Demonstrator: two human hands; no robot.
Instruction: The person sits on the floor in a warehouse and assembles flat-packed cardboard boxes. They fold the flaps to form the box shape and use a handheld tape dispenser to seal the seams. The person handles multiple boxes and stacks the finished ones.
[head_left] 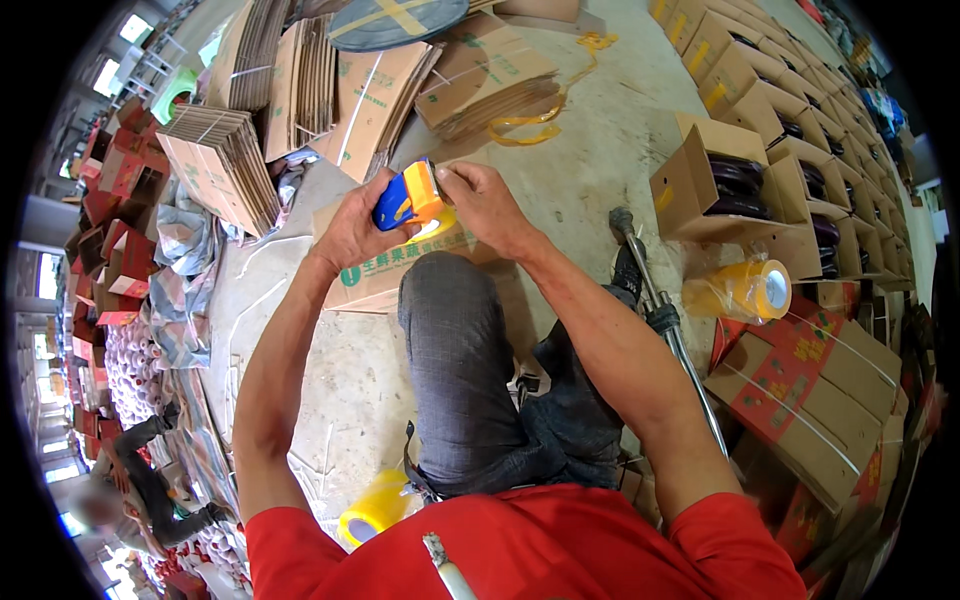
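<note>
In front of me my left hand (352,222) is closed round a blue and orange tape dispenser (408,198). A roll of yellow packing tape (436,226) shows under it. My right hand (487,208) is pinched at the dispenser's front edge, thumb against finger; what lies between them is too small to make out. Below both hands a cardboard box (375,287) with green print lies on the floor, partly covered by my knee.
Flat bundled cartons (365,105) lean beyond my hands. Opened boxes of dark purple eggplants (738,185) line the right. Wrapped yellow tape rolls (735,290) sit beside a metal bar (680,345). A person (150,470) is at the far left. A lit cigarette (448,568) juts up below.
</note>
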